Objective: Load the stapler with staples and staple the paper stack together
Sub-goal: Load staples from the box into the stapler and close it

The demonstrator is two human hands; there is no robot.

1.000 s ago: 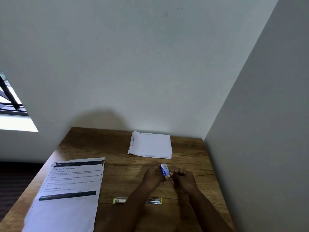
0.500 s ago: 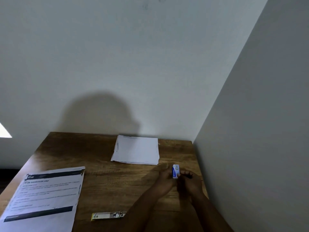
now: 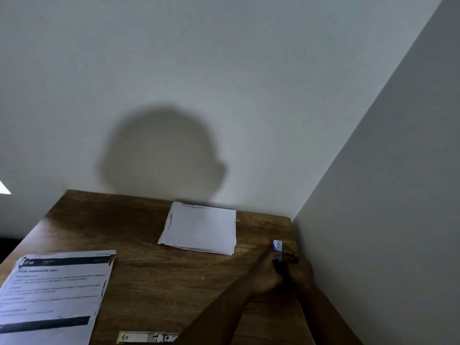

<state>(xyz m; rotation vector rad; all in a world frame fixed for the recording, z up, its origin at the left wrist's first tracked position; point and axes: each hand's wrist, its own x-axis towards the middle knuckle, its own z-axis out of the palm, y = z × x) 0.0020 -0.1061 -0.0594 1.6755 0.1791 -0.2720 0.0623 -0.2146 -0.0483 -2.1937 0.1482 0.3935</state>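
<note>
counter [image 3: 149, 282] wooden, set in wall corner | printed sheet [image 3: 53, 295] at 8 o'clock | paper stack [image 3: 200, 227] at 12 | stapler [image 3: 148, 336] at 6, near edge | left hand [image 3: 265, 275] and right hand [image 3: 300, 272] at 3, fingers pinched together on small blue-white staple box [image 3: 277, 246]

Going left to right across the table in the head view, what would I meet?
Printed sheet → stapler → paper stack → left hand → small blue box held up between the hands → right hand, beside the wall.

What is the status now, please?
Both hands on staple box. Stapler untouched at near edge. Paper stack unobstructed.
</note>
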